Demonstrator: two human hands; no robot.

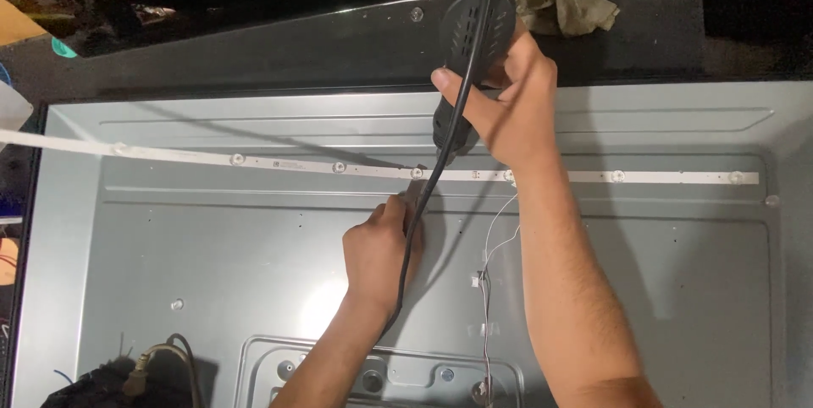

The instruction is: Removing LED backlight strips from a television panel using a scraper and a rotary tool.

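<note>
A: Head view: where's the tool?
B: The right hand point(508, 107) is clamped around a black ribbed plastic power tool point(470, 31), nose down at the long white LED strip point(339, 168) crossing the grey sheet-metal panel point(212, 247)

A: And the other hand?
B: The left hand point(378, 251) lies just below the tool's tip, fingers pinched together at the strip, the tool's black cord point(423, 205) running across it

Bare hands point(508, 107), forearms; no sleeves.

Bare metal panel point(660, 289) right, cord point(423, 205) and thin wires point(487, 281) crossing centre
</note>
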